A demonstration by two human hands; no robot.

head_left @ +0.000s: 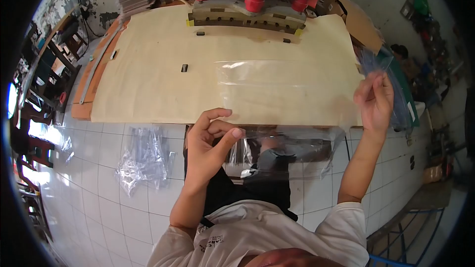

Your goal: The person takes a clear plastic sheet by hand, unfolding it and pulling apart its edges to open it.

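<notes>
My left hand (208, 143) is at the table's near edge, thumb and a curled finger closing on the left end of a clear plastic sheet (297, 151). That sheet hangs in front of my lap, seen through in places. Raised at the table's right end, my right hand (377, 100) has its fingertips pinched together, slightly blurred. Clear film shows at those fingertips, in front of a stack of clear plastic sheets (402, 101). Another clear plastic piece (262, 71) lies flat on the pale table cover (148, 69).
A green machine with red knobs (254, 2) stands at the table's back, over a slotted metal bar (247, 20). Small dark blocks (184, 68) sit on the cover. Crumpled plastic (143, 160) lies on the tiled floor at left. Cardboard (358, 22) leans at back right.
</notes>
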